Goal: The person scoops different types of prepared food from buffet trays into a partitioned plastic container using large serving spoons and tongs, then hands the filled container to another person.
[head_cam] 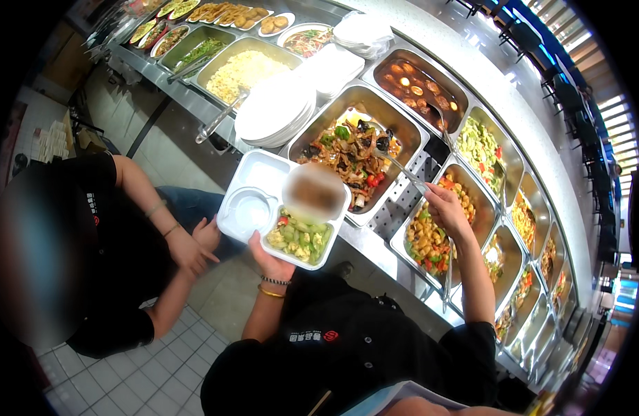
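My left hand [271, 260] holds a white compartment tray [254, 171] by its near edge. One compartment of it bears a green vegetable and egg dish [300, 236]; another has brown food, blurred in the picture. A clear round cup [249, 208] sits in a third, and the fourth looks empty. My right hand [447, 208] grips the handle of a metal serving spoon [410, 174], whose far end lies in a steel pan of stir-fried meat with black fungus and peppers [345, 151].
Stacked white plates [275, 114] stand left of the meat pan. Steel pans of diced vegetables [429, 244], eggs in brown sauce [421, 88] and fried rice or egg [246, 70] line the counter. A co-worker [116, 249] in black stands close at the left, hands near the tray.
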A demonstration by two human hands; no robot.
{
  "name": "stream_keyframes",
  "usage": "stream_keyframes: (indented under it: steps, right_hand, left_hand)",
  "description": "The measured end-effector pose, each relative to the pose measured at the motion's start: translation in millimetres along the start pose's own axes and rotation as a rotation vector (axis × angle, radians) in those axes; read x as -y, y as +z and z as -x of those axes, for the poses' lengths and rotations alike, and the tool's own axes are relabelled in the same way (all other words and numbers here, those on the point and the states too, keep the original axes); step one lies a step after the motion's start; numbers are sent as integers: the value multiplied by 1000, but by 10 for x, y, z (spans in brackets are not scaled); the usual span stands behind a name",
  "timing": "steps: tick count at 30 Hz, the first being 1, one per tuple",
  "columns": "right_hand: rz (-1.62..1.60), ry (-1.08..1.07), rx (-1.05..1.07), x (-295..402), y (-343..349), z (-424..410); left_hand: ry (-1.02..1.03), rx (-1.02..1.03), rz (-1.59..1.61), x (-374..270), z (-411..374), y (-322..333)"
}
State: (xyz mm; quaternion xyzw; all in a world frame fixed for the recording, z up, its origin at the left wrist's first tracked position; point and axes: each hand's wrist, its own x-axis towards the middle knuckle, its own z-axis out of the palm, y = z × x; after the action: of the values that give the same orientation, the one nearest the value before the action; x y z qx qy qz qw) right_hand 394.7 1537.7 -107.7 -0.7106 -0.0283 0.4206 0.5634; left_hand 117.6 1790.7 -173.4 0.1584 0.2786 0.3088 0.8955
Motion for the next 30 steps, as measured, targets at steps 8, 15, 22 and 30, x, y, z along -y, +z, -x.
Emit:
stream_keyframes:
  steps: [8, 15, 22, 30]
  right_hand:
    - [10, -80, 29, 359, -100, 257]
    - [53, -105, 18, 199, -95, 63]
    - [151, -56, -39, 107, -35, -213]
    - [867, -532, -218, -198, 392, -933]
  left_hand:
    - [-31, -19, 25, 110, -37, 100]
    - [-18, -27, 0, 3, 37, -70]
    - [86, -117, -23, -131, 106, -69]
    - [115, -125, -35, -177, 127, -93]
